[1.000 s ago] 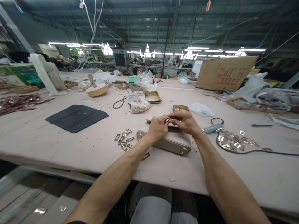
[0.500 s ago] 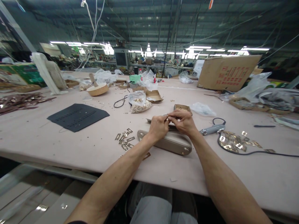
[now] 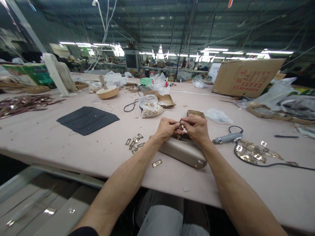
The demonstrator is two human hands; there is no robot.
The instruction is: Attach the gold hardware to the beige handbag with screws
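A beige handbag (image 3: 183, 150) lies on its side on the table, its studded base towards me. Above its far edge, my left hand (image 3: 169, 128) and my right hand (image 3: 196, 128) meet with fingertips pinched together. Between them is a small metal fitting (image 3: 180, 125), mostly hidden by the fingers. A gold-coloured clasp part (image 3: 178, 137) shows on the bag just below the hands. Flat metal frame plates (image 3: 134, 141) lie scattered left of the bag, and one single plate (image 3: 157, 163) rests by my left forearm.
At right lie a grey electric screwdriver (image 3: 227, 138) with a black cord and a pile of metal plates (image 3: 253, 152). Beyond the hands are a small cardboard box (image 3: 196, 113) and a bag of small parts (image 3: 151, 112). A dark panel (image 3: 88, 119) and a white fan (image 3: 57, 75) are left.
My hands have shifted slightly and the fingers have changed their hold, so the clasp part on the bag now shows. The view has turned a little to the left.
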